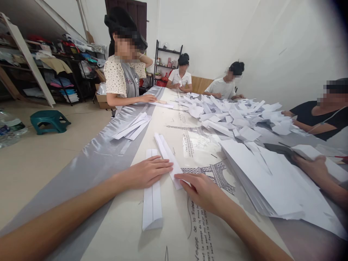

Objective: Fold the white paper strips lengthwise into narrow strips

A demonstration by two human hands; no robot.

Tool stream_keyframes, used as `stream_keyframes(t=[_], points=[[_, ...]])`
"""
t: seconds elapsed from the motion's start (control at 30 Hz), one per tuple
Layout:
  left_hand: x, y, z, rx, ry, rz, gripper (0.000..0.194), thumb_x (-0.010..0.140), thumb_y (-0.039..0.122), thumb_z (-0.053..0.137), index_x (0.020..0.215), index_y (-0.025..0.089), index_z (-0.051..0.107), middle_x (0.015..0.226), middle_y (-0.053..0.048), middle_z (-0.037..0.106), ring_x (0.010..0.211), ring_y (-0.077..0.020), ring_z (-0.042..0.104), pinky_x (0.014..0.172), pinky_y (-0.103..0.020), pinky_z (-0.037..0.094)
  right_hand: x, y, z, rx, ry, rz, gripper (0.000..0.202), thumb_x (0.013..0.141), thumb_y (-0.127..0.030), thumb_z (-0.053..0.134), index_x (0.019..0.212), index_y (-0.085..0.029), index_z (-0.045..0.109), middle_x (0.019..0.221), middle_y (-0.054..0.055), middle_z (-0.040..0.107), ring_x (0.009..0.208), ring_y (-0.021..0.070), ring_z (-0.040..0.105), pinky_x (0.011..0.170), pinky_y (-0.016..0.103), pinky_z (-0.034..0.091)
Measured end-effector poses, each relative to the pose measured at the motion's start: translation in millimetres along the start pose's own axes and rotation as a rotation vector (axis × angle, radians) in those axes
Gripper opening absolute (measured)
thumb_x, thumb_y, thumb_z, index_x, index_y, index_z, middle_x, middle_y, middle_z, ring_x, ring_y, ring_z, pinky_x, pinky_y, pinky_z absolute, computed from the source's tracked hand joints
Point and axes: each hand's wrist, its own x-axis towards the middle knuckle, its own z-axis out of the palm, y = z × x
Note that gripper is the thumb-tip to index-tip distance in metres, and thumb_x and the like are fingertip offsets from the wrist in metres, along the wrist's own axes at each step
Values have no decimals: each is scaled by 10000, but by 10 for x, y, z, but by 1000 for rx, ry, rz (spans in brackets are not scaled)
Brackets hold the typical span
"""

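My left hand (149, 172) lies flat, palm down, fingers stretched to the right. It rests across a folded white paper strip (152, 208), which has a lengthwise seam and a slightly raised near end. Its fingertips reach onto a second folded paper strip (166, 150), slanted beside the first. Pressing at the near right edge of that second strip are the outstretched fingers of my right hand (202, 188); its other fingers are partly hidden beneath. Both strips lie on the printed tablecloth (122, 221).
Beyond my hands, several folded strips (133, 126) lie at the table's left edge. To the right are a stack of white sheets (261, 181), a large heap of folded papers (231, 112) and a co-worker's hand (312, 168). Other people sit or stand around the table. A green stool (50, 121) stands left.
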Motion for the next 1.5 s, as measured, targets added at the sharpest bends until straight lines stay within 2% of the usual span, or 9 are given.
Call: stream_keyframes(t=[0.17, 0.53, 0.73, 0.9, 1.07, 1.23, 1.33, 1.4, 1.5], points=[[4, 5, -4, 16, -42, 46, 502, 1063, 161, 388, 1556, 252, 374, 1534, -67, 500, 1427, -228, 469, 1236, -462, 289, -8, 17, 5, 6, -5, 0, 365, 1063, -258, 354, 1177, -256, 701, 846, 44, 746, 715, 194, 689, 675, 324, 520], [8, 8, -9, -53, -2, -35, 469, 1071, 192, 382, 1523, 305, 437, 1498, -22, 547, 1416, -218, 484, 1217, -459, 322, -20, -2, -16, -22, -5, 27, 372, 1049, -270, 355, 1074, -261, 726, 666, 1, 671, 504, 148, 544, 547, 284, 405], [9, 15, -7, -36, -7, -53, 458, 1075, 194, 370, 1509, 310, 460, 1493, -12, 552, 1416, -219, 482, 1211, -449, 318, -11, -8, -60, -35, -12, 51, 370, 1033, -289, 389, 900, -253, 732, 548, -28, 575, 440, 129, 445, 529, 287, 368], [12, 20, -19, -34, -1, -44, 458, 1068, 182, 378, 1500, 307, 467, 1486, -23, 561, 1401, -226, 501, 1192, -465, 338, -4, -23, -89, -44, -24, 67, 428, 1035, -320, 406, 658, -236, 591, 499, -41, 446, 457, 123, 331, 546, 286, 355], [4, 27, -29, 35, -22, -86, 414, 1080, 214, 359, 1460, 263, 518, 1489, -62, 557, 1410, -268, 486, 1170, -521, 354, -11, -29, -85, -43, -23, 69, 465, 1034, -346, 412, 600, -225, 526, 494, -31, 434, 465, 127, 316, 539, 299, 353], [-20, 3, 13, 58, 22, -88, 425, 1069, 214, 393, 1476, 272, 501, 1523, -78, 517, 1403, -279, 492, 1178, -537, 352, -10, -2, -61, 3, -12, 90, 404, 1033, -334, 426, 697, -231, 626, 520, -41, 493, 468, 129, 387, 560, 309, 386], [-13, 22, 20, 72, 17, -65, 432, 1062, 185, 392, 1475, 240, 504, 1515, -92, 524, 1388, -277, 509, 1169, -506, 389, 19, 32, 18, 94, 54, 170, 250, 1013, -352, 480, 948, -243, 695, 725, -18, 661, 555, 141, 538, 600, 313, 448], [-1, 49, 15, 74, 29, -54, 425, 1059, 183, 398, 1467, 221, 509, 1500, -100, 540, 1360, -269, 537, 1137, -469, 442, 46, 50, 93, 141, 97, 239, 212, 982, -377, 540, 1080, -244, 672, 920, 13, 703, 613, 145, 589, 642, 326, 493], [15, 83, 10, 67, 70, -11, 417, 1064, 178, 383, 1463, 195, 503, 1469, -111, 569, 1317, -254, 574, 1110, -450, 475, 76, 57, 187, 120, 108, 302, 194, 935, -390, 603, 1045, -237, 648, 974, 37, 663, 657, 163, 594, 651, 344, 509]])
